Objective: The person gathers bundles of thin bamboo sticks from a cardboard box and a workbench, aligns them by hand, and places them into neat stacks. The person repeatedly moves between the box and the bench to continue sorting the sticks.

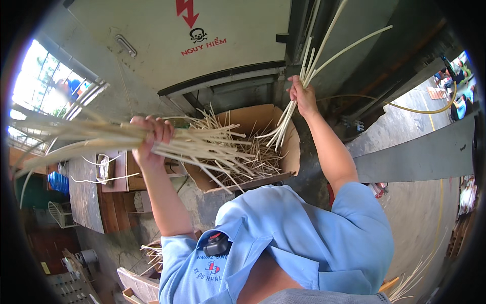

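My left hand [153,136] is closed round a thick bundle of long, pale rattan canes [202,147]. The bundle lies nearly level, its left ends blurred and its right ends over an open cardboard box [289,161]. Higher up on the right, my right hand [302,97] grips a smaller bunch of rattan canes [284,122]. That bunch stands steeply, with long bent ends rising above the fist and the lower ends reaching down to the box's right part. Many short cane pieces [263,157] fill the box.
A grey metal cabinet [228,30] with a red danger mark stands behind the box. On the left is a wooden table [87,195] with a small tray [105,168] on it. A grey metal sheet [420,158] juts in from the right. More canes [407,282] show at lower right.
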